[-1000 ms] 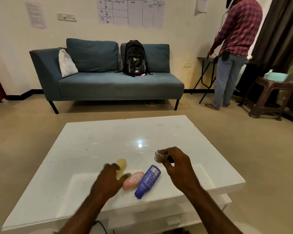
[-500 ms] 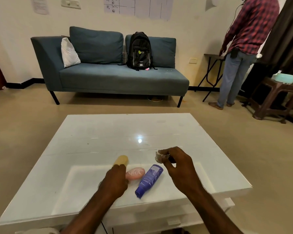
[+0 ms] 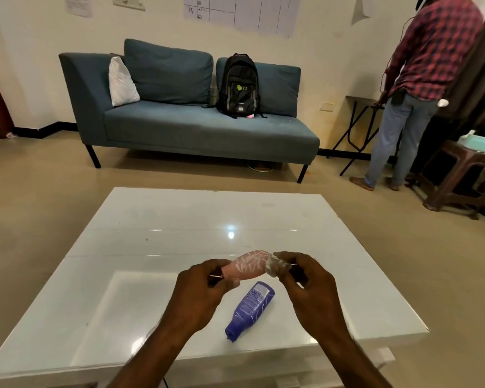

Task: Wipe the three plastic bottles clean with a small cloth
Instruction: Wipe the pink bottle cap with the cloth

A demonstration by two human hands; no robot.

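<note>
Bottles of plastic are the subject: a pink bottle (image 3: pixel 248 266) with a pale leaf pattern is held clear of the white worktop (image 3: pixel 163 219), lying roughly level, narrow end toward the left. The left hand (image 3: pixel 200 299) has its grip closed on that narrow end, fingers wrapped over it, which leaves the broad body bare and facing away from the palm. The right hand (image 3: pixel 305 284) has its grip pinched shut on a small cloth (image 3: pixel 276 266), a crumpled greyish wad that touches the bottle's wide right end. Held so, one hand steadies and could turn the bottle while the other rubs; lifting it off the surface probably lets the cloth reach all round. A blue bottle (image 3: pixel 249 309) lies on its side on the worktop, just near of the hands and between them, cap pointing toward the near edge, label upward; it is within easy reach, likely next in turn, though whether it has been wiped cannot be told. A third bottle is not visible, and may be hidden behind the left hand or forearm. The wiping of the pink bottle appears to be at its start, since the cloth meets only the end.
</note>
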